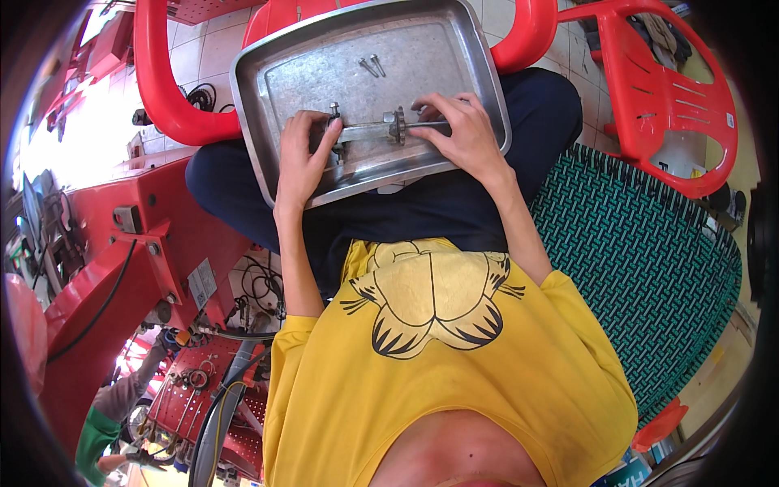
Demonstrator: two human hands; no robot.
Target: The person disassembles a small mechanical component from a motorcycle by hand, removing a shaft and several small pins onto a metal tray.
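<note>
- The metal tray [454, 49] is the landmark: a shallow, scuffed steel pan resting on the seated person's lap, tilted slightly, with a red plastic chair [665, 97] beyond it on the right and the green woven seat [641, 260] below and to the right of it.
- A red machine frame [122, 268] with cables stands well to the left of the tray, lower in the view.
- The left hand [302, 158] lies over the tray's near-left part, its fingers curled tight around the left end of the shaft assembly [375, 128], thumb pressed on top.
- The right hand [458, 130] covers the tray's near-right part, its fingers closed narrowly on the right end of the same piece.
- The shaft assembly sits across the middle of the tray, just above its floor: a grey steel rod with a toothed or flanged collar around its middle and a bulkier block at the left end, dull and a little oily in look. Whether it touches the tray I cannot tell.
- Judging by the grip, the step in hand is working the collar along or off the rod, one hand bracing while the other turns or pulls; the next move likely calls for a firm counter-hold at the left end and a steady twist from the right.
- Two loose screws [373, 65] lie near the tray's far edge, well apart from both hands.
</note>
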